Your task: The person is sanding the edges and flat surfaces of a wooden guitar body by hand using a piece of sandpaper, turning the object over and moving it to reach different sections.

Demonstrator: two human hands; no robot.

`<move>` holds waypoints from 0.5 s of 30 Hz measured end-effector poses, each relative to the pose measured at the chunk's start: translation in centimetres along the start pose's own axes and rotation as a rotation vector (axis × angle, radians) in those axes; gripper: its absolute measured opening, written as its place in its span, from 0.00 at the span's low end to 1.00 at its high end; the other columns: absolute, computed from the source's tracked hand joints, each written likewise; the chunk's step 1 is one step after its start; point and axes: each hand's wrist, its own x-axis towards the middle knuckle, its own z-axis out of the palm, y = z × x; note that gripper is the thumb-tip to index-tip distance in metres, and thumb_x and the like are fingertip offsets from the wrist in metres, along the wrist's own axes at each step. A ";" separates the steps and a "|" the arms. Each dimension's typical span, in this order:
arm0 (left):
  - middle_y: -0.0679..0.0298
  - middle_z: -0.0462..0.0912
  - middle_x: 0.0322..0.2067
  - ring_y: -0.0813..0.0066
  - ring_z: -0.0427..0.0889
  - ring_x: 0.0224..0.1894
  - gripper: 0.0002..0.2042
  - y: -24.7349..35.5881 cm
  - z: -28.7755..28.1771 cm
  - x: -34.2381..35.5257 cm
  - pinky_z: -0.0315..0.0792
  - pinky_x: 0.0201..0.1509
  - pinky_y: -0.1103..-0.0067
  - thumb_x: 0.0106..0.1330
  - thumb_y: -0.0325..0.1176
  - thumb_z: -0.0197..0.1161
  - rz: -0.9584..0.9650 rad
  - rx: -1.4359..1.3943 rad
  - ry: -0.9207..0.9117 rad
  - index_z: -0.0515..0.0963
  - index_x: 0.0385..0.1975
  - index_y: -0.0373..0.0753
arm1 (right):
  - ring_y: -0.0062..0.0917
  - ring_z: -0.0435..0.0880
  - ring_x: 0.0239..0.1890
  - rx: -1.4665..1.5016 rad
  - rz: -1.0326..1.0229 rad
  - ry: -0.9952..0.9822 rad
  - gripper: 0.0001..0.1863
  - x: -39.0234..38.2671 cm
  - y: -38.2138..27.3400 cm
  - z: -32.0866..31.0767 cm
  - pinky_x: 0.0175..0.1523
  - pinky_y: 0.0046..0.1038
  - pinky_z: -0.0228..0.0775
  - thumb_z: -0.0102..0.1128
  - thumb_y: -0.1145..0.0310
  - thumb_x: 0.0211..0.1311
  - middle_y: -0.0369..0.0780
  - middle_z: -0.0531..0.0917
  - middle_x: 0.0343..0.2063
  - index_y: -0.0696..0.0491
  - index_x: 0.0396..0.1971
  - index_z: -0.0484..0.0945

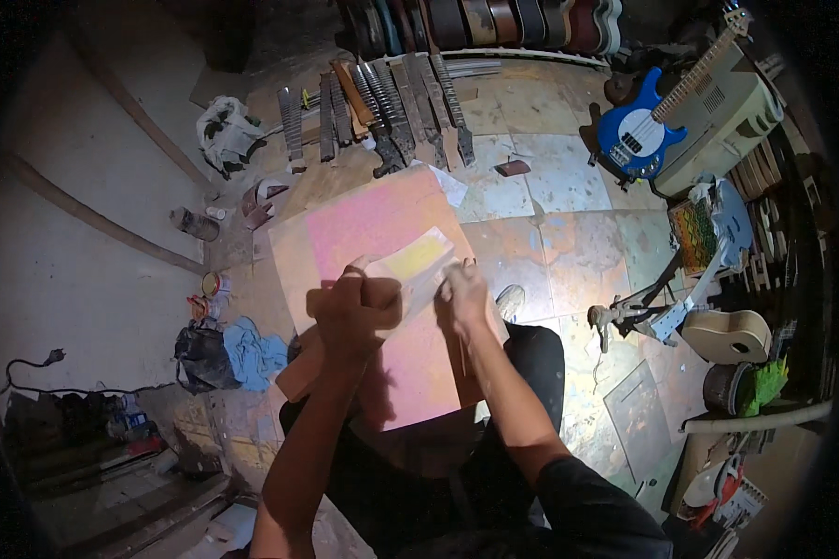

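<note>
A pale wooden piece (418,259) with a yellowish patch on its upper face lies slantwise above a board (364,210) stained pink over bare wood. My left hand (352,312), in deep shadow, is closed round the near part of the wooden piece. At its far right side my right hand (464,293) grips the edge with curled fingers, slightly smeared. A brown wooden end (301,374) sticks out past the board's left edge below my left forearm; whether it belongs to the same piece cannot be told. The board rests over my lap.
Guitar necks (391,102) and a handled tool lie beyond the board. Guitar bodies (503,23) stand in a row behind. A blue bass guitar (641,130) leans at right, above a small guitar body (727,335). Blue cloth (254,354) and a black bag (205,356) lie left.
</note>
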 end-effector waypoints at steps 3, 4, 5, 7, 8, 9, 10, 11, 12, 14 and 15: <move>0.61 0.76 0.18 0.58 0.78 0.19 0.14 -0.8 0.1 -0.2 0.70 0.30 0.67 0.44 0.36 0.75 -0.012 0.038 0.031 0.78 0.27 0.39 | 0.16 0.71 0.16 -0.185 -0.021 -0.075 0.07 0.1 -0.1 -0.2 0.21 0.22 0.61 0.61 0.74 0.66 0.33 0.75 0.19 0.55 0.36 0.70; 0.63 0.77 0.17 0.58 0.79 0.19 0.14 -0.8 0.3 -0.2 0.70 0.30 0.66 0.44 0.37 0.75 -0.018 0.042 0.028 0.80 0.27 0.39 | 0.16 0.71 0.16 -0.108 -0.042 -0.035 0.07 0.6 0.0 -0.2 0.21 0.22 0.61 0.62 0.74 0.66 0.33 0.75 0.18 0.55 0.35 0.70; 0.63 0.76 0.17 0.58 0.78 0.19 0.14 -0.5 0.3 -0.1 0.70 0.30 0.66 0.44 0.37 0.75 -0.030 0.040 0.015 0.79 0.26 0.40 | 0.16 0.71 0.16 -0.032 -0.064 0.005 0.08 1.0 0.1 -0.2 0.21 0.22 0.61 0.62 0.74 0.66 0.33 0.75 0.18 0.55 0.35 0.70; 0.63 0.75 0.16 0.58 0.78 0.19 0.14 -0.5 0.3 0.1 0.69 0.29 0.65 0.44 0.38 0.76 -0.030 0.025 0.019 0.77 0.23 0.40 | 0.16 0.71 0.16 -0.005 -0.081 0.012 0.08 0.3 0.9 0.2 0.21 0.22 0.61 0.63 0.74 0.64 0.33 0.75 0.18 0.54 0.31 0.71; 0.63 0.74 0.16 0.57 0.77 0.18 0.15 -0.9 0.3 0.0 0.68 0.28 0.65 0.44 0.38 0.76 -0.022 0.010 0.034 0.75 0.22 0.40 | 0.16 0.71 0.16 -0.059 -0.046 -0.018 0.08 -0.6 0.8 0.6 0.21 0.22 0.61 0.63 0.75 0.64 0.33 0.75 0.17 0.54 0.31 0.71; 0.62 0.74 0.16 0.57 0.77 0.18 0.15 -1.2 0.3 -0.1 0.67 0.27 0.65 0.44 0.38 0.76 -0.013 -0.004 0.049 0.74 0.21 0.41 | 0.15 0.71 0.16 -0.113 -0.011 -0.049 0.07 -1.0 0.6 0.9 0.21 0.22 0.61 0.63 0.75 0.64 0.32 0.75 0.17 0.54 0.30 0.72; 0.62 0.74 0.16 0.57 0.77 0.18 0.16 -0.9 0.5 0.1 0.67 0.27 0.65 0.44 0.38 0.76 -0.006 -0.007 0.053 0.73 0.20 0.41 | 0.16 0.71 0.16 -0.123 -0.041 -0.030 0.08 0.3 0.2 -0.1 0.21 0.22 0.62 0.64 0.75 0.63 0.32 0.75 0.18 0.54 0.29 0.72; 0.62 0.74 0.16 0.57 0.77 0.18 0.16 -0.8 0.5 0.3 0.67 0.27 0.65 0.44 0.38 0.76 -0.003 -0.001 0.053 0.73 0.20 0.41 | 0.16 0.71 0.16 -0.130 -0.062 -0.014 0.08 1.4 -0.5 -0.3 0.21 0.22 0.62 0.64 0.75 0.63 0.33 0.75 0.18 0.55 0.29 0.72; 0.62 0.74 0.16 0.57 0.77 0.18 0.16 -0.7 0.5 0.3 0.67 0.27 0.65 0.44 0.38 0.77 0.001 0.004 0.052 0.72 0.20 0.41 | 0.17 0.71 0.15 -0.026 -0.034 0.066 0.10 1.7 -0.7 -0.4 0.22 0.21 0.63 0.65 0.75 0.62 0.33 0.76 0.17 0.54 0.27 0.71; 0.61 0.75 0.16 0.56 0.77 0.19 0.16 -0.9 0.2 0.1 0.67 0.27 0.65 0.43 0.38 0.77 -0.006 0.009 0.005 0.73 0.21 0.40 | 0.16 0.72 0.16 -0.020 -0.021 0.000 0.10 -0.3 -0.6 0.7 0.23 0.21 0.63 0.65 0.75 0.62 0.33 0.76 0.17 0.54 0.27 0.71; 0.61 0.75 0.17 0.56 0.78 0.19 0.16 -1.1 0.1 0.2 0.67 0.27 0.64 0.43 0.37 0.77 -0.008 0.010 -0.014 0.74 0.21 0.40 | 0.16 0.72 0.16 -0.019 -0.018 -0.034 0.10 -1.1 -0.6 1.2 0.23 0.21 0.63 0.66 0.75 0.62 0.33 0.76 0.17 0.54 0.26 0.71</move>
